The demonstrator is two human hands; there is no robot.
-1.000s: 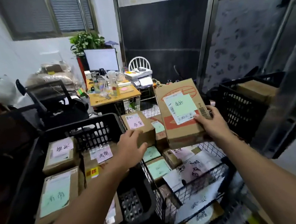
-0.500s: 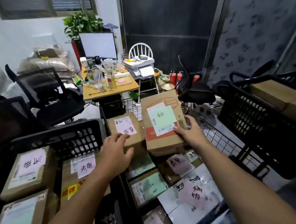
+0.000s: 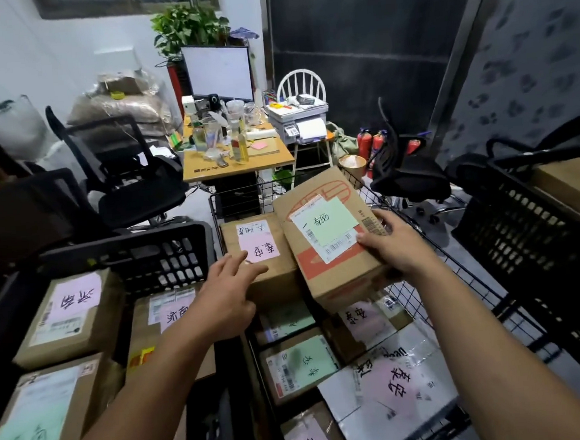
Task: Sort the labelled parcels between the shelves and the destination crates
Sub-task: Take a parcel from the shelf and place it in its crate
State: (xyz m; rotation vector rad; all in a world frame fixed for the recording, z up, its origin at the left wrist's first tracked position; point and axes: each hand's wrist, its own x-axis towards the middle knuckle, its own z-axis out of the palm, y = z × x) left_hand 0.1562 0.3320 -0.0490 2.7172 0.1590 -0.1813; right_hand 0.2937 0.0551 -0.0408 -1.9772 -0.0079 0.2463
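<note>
Two parcels at the black wire-mesh crate (image 3: 243, 204), frame centre.
The brown cardboard parcel with a green label and red print (image 3: 330, 230) sits tilted right of centre, with the right hand (image 3: 391, 243) clamped on its right edge. The left hand (image 3: 230, 292), fingers straight and apart, rests on the smaller pink-labelled brown cardboard parcel (image 3: 259, 242) touching its left side.

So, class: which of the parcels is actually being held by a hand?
The red-printed box with the green label: the right hand grips its edge and it sits tilted above the rest.
</note>
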